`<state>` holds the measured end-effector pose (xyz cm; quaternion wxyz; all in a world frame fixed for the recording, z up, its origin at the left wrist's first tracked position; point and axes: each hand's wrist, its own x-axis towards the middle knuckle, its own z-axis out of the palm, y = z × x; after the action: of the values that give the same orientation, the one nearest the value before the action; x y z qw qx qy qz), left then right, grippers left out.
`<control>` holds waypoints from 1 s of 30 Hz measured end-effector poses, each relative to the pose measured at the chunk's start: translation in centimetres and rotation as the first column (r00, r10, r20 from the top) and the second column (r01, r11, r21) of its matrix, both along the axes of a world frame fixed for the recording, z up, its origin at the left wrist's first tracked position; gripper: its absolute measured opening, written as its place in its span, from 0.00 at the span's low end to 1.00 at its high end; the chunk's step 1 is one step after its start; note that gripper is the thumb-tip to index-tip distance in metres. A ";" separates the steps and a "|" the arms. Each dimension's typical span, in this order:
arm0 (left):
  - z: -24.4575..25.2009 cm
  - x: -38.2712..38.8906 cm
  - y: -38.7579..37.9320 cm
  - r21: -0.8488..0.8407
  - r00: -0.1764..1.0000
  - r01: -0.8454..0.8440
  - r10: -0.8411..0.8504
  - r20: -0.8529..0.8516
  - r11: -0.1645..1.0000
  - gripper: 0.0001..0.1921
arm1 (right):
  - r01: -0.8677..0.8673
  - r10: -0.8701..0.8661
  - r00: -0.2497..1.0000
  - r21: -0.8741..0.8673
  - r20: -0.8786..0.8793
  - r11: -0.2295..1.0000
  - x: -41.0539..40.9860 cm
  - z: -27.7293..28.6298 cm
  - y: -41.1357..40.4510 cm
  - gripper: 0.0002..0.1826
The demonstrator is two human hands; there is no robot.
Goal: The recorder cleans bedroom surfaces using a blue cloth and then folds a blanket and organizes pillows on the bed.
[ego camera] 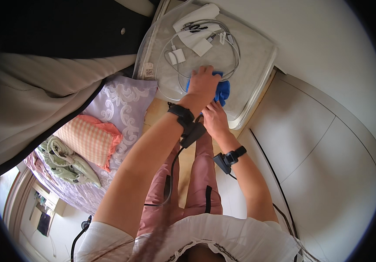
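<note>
A crumpled blue cloth [222,91] lies on the clear-covered bedside surface [253,65]. My left hand [204,82] grasps the cloth from above, its fingers curled over the top. At the near edge, the fingertips of my right hand [216,118] touch the cloth's lower part; whether they pinch it is hidden. Loops of grey and white charging cable [237,52] lie around the left hand and pass close to its fingers. Beyond it rest a white charger plug [177,56] and a second white adapter [202,47].
White paper or tissue [197,16] lies under the cables at the back. To the left are a grey curtain [44,78], a lilac bedcover [119,98] and a checked pillow [86,137]. A pale cabinet [306,131] stands right. Black cords [172,177] trail from both wrist straps.
</note>
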<state>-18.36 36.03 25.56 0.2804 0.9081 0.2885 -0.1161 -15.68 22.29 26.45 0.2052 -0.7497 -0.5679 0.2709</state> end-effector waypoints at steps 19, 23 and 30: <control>2.3 -12.8 3.5 0.048 0.917 -0.355 0.338 0.212 0.934 0.26 | 0.281 -0.228 0.864 0.054 -0.448 0.958 3.4 11.0 3.5 0.21; 2.3 -13.7 6.6 -0.098 0.808 -0.528 0.534 0.247 0.844 0.26 | 0.020 0.026 0.972 0.195 -0.233 0.981 -0.5 7.1 7.6 0.27; -0.4 -13.7 7.7 0.211 0.993 -0.115 0.115 0.010 0.971 0.24 | -0.251 0.252 0.968 0.018 -0.013 0.968 -2.7 -0.5 3.4 0.24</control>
<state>-32.07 43.77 25.17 0.1884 0.9144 0.3516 -0.0693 -18.36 25.67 25.96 0.1798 -0.6677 -0.6590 0.2958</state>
